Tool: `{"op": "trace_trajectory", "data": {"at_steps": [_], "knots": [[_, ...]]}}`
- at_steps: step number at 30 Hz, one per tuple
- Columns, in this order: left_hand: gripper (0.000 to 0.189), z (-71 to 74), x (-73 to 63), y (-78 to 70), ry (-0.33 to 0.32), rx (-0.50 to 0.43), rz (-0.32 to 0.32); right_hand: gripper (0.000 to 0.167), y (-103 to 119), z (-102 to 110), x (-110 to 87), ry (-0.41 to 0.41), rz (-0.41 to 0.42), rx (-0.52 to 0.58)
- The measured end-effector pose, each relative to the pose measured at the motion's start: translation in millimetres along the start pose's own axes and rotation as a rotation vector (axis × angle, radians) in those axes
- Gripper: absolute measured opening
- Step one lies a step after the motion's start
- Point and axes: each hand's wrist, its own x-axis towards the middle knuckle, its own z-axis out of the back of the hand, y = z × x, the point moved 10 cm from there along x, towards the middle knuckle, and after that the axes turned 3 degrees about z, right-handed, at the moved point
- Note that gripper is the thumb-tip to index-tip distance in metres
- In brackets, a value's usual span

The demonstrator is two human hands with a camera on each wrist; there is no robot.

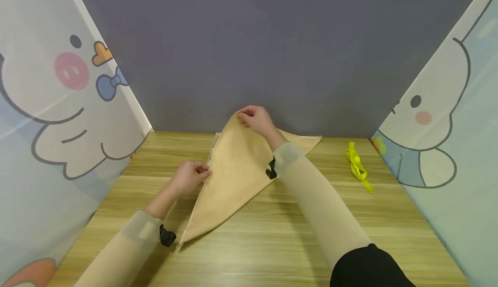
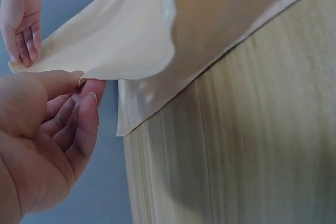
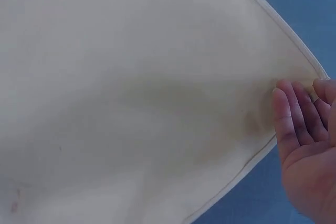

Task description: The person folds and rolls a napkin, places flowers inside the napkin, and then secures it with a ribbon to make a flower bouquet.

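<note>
A beige cloth [image 1: 233,170] with a pale hemmed edge is partly lifted off the wooden table. My left hand [image 1: 188,176] pinches its left edge between thumb and fingers, as the left wrist view also shows. Farther up and to the right, my right hand [image 1: 256,119] grips the cloth's raised top corner. In the right wrist view, the cloth [image 3: 131,77] fills most of the picture, and faint darker patches show on it. One end of the cloth extends to the right behind my right arm, while a lower corner hangs near my left wrist.
A bright yellow ribbon [image 1: 358,166] lies in a loose bundle on the wooden table [image 1: 241,256], right of the cloth. Behind the table stands a dark grey panel [image 1: 249,53]. Printed cartoon panels border the left and right sides.
</note>
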Motion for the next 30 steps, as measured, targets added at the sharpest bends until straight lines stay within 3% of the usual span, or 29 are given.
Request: {"op": "trace_trajectory", "data": {"at_steps": [7,11,13,16,20,26,30], "knots": [[0.026,0.5,-1.3,5.3,0.008,-0.004,0.000,0.026,2.9,-14.8,7.9,-0.002,0.003,0.006],[0.026,1.3,-2.1,8.6,0.008,-0.007,0.003,0.029,6.1,-29.1,10.1,0.039,0.036,-0.040],[0.024,2.2,-2.4,11.6,0.000,-0.011,0.014,0.036,6.9,-41.6,9.6,0.107,0.058,-0.096],[0.020,2.8,-2.2,17.3,-0.018,-0.008,0.034,0.058,6.7,-67.3,5.5,0.278,0.098,-0.161],[0.018,-0.8,-0.7,27.1,-0.017,0.026,0.072,0.083,-0.4,-92.6,-8.5,0.470,0.101,-0.177],[0.017,-7.5,1.4,40.0,-0.008,0.045,0.117,0.069,-41.8,-92.0,-33.8,0.551,-0.007,-0.412],[0.019,-8.0,0.7,42.1,-0.015,0.037,0.125,0.073,-73.7,-88.8,-54.0,0.629,-0.107,-0.541]]}}
